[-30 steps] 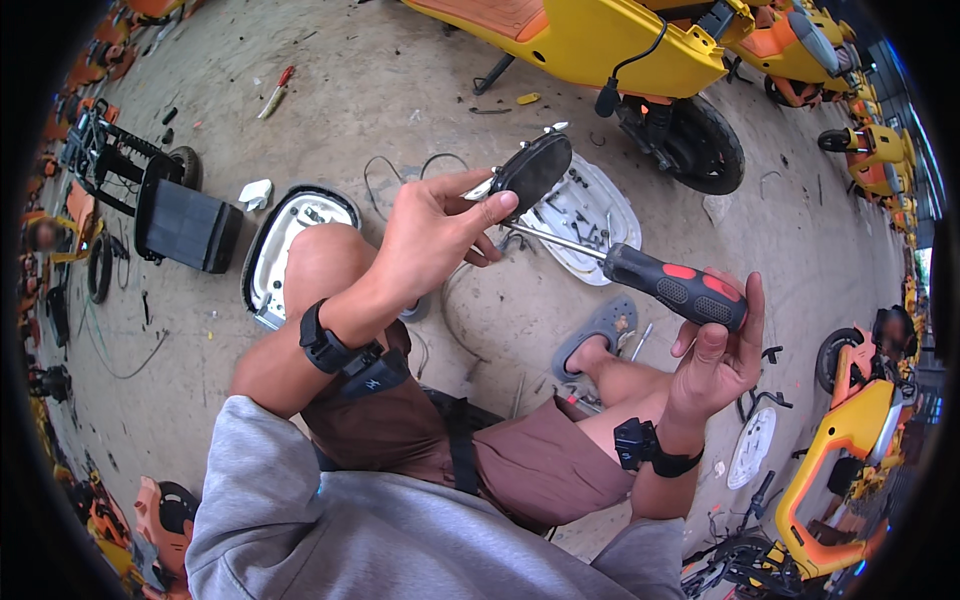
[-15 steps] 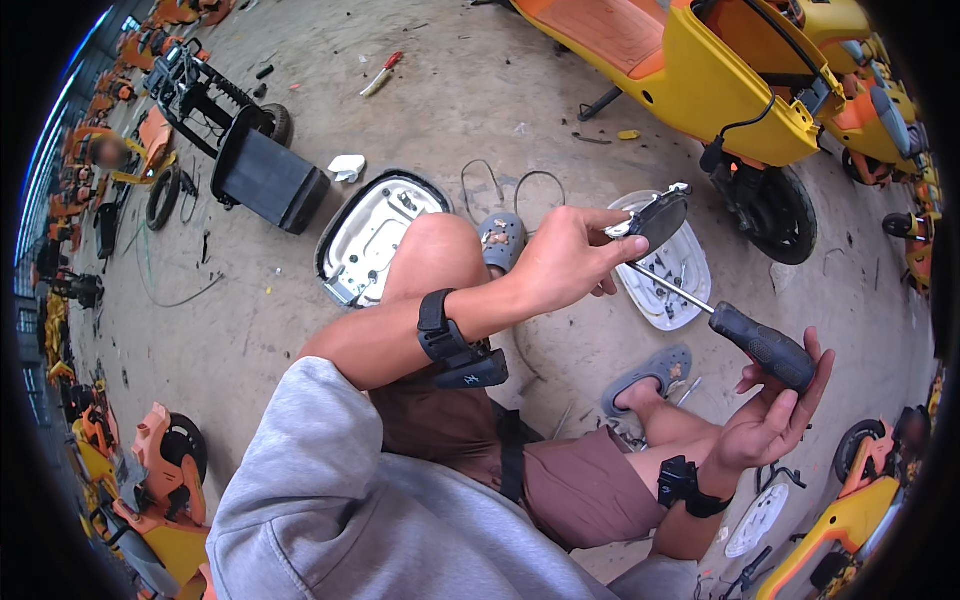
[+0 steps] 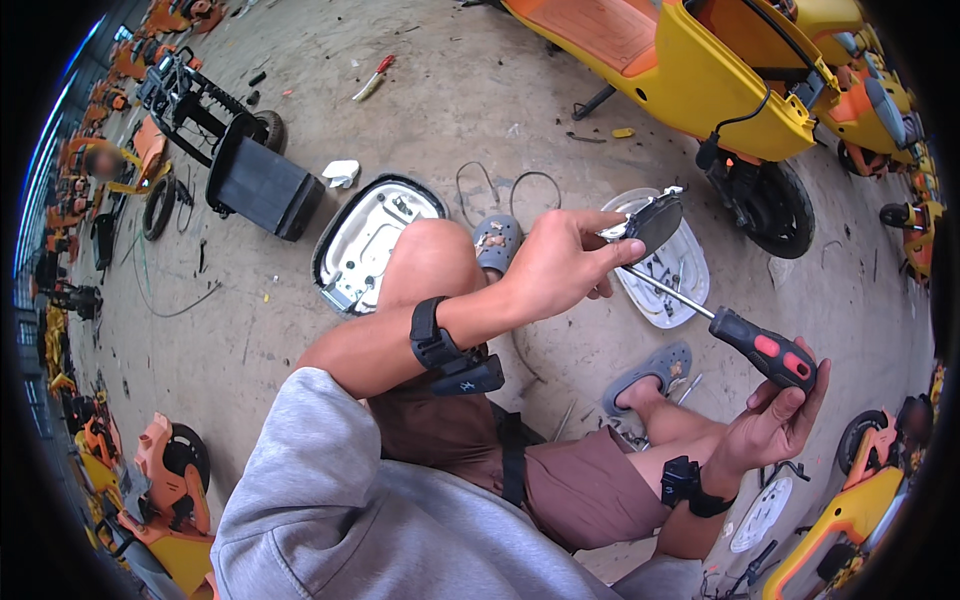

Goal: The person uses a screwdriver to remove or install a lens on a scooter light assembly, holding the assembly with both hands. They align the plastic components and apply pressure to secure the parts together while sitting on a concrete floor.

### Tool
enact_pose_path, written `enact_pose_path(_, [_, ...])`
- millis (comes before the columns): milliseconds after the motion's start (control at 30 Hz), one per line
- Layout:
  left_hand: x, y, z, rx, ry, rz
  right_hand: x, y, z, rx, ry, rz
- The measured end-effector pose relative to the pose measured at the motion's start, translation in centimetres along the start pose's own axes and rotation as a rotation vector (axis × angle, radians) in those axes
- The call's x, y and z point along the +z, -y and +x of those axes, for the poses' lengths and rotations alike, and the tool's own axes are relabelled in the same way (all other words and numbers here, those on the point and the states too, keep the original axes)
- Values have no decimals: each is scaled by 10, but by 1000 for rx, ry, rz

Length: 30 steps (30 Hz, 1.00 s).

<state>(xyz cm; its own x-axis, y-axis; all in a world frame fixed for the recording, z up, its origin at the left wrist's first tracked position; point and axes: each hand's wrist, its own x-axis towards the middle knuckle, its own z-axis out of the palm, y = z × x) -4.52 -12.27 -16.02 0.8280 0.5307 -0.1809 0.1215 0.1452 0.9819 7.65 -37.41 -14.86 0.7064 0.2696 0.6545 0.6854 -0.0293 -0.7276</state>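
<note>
My left hand (image 3: 565, 262) pinches a dark, rounded flat part (image 3: 657, 224) with whitish metal bits along its edge; its kind I cannot make out. A screwdriver (image 3: 764, 347) with a black handle and red patches slants between my hands. Its shaft reaches up to the lower edge of that part, and the fingers partly hide where the tip meets it. The fingertips of my right hand (image 3: 785, 415) grip the butt end of the handle. Beneath the held part, on the floor, lies a white tray-like shell (image 3: 692, 290) with small dark pieces in it.
A white shell with a black rim (image 3: 332, 250) lies beyond my left knee. Past it stands a stripped scooter frame with a black box (image 3: 262, 185). A yellow scooter (image 3: 700, 90) stands at the far right. A red-handled tool (image 3: 374, 78) lies farther off on the floor.
The screwdriver handle has turned about its axis, so its red patches now show. My right fingers have closed in around its end. My left hand keeps nearly the same place.
</note>
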Motion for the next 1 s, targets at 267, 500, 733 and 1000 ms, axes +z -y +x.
enact_pose_path(267, [-4, 7, 6, 19, -22, -24, 8, 4, 1, -98, 176, 215])
enact_pose_path(500, [6, 5, -4, 84, 4, 105, 5, 5, 2, 178, 5, 106])
enact_pose_path(733, [5, -6, 4, 70, -72, -85, 18, 11, 5, 121, 123, 179])
enact_pose_path(1000, [-6, -4, 6, 34, -31, -205, 16, -10, 10, 527, 342, -2])
